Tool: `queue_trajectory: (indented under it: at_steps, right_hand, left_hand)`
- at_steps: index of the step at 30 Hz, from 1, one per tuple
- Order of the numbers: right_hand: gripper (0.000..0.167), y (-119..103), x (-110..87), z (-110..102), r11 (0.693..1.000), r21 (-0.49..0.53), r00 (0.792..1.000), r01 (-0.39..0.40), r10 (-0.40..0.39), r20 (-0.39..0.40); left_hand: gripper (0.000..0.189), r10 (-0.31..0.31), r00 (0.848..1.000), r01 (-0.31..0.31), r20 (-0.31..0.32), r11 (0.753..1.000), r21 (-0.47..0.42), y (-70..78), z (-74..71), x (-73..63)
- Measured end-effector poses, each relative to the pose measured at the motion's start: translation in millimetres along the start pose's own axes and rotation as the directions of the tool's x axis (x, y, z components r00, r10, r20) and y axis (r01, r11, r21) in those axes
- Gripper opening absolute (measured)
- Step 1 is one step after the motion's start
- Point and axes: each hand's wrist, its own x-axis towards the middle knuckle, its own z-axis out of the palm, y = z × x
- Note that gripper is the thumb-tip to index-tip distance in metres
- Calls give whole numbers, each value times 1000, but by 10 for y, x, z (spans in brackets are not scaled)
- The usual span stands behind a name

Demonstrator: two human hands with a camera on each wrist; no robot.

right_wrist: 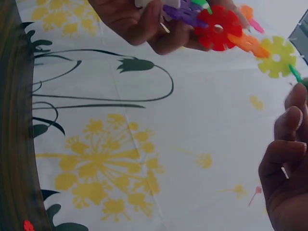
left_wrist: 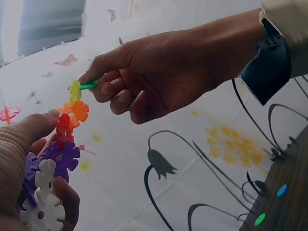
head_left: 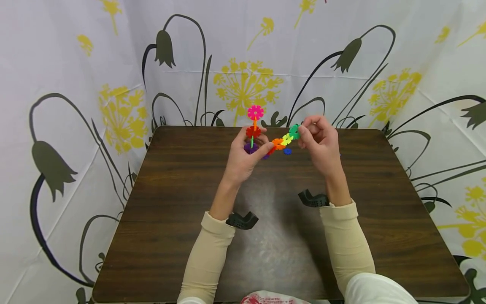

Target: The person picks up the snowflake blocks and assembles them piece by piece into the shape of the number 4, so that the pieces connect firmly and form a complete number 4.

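Note:
A chain of interlocking plastic flower discs hangs between the two hands above the far side of the table. My left hand (head_left: 243, 156) grips its middle; in the left wrist view white discs (left_wrist: 42, 214) and a purple disc (left_wrist: 60, 158) show by the fingers. One branch rises past this hand through a red disc (head_left: 253, 131) to a pink disc (head_left: 255, 112). Toward the right run an orange disc (head_left: 278, 144) and a yellow disc (head_left: 287, 139). The right hand (head_left: 322, 143) pinches a green disc (head_left: 294, 131) whose edge meets the yellow one.
A blue disc (head_left: 287, 151) lies on the dark wooden table (head_left: 171, 190) beneath the chain. Another green disc (left_wrist: 260, 219) and a red piece (right_wrist: 28, 225) are on it too. A flower-printed curtain (head_left: 243, 42) hangs behind. Black mounts (head_left: 242, 220) sit at the wrists.

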Motion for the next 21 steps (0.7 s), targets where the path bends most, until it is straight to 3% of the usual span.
queue_trajectory:
  at_steps: [6, 10, 21]
  right_hand:
    - [16, -116, -50, 98, 988, -99, 991, 115, -121, -54]
    - [26, -140, -63, 125, 974, -162, 984, 157, -168, -61]
    - [30, -66, -75, 175, 959, -185, 973, 215, -225, -39]
  left_hand:
    - [28, -17, 1000, 17, -1, 1000, 15, 40, 61, -13]
    - [22, -60, 998, 60, -8, 998, 9, 83, 64, -23]
    - [16, -115, 993, 114, -16, 992, -45, 64, 18, -57]
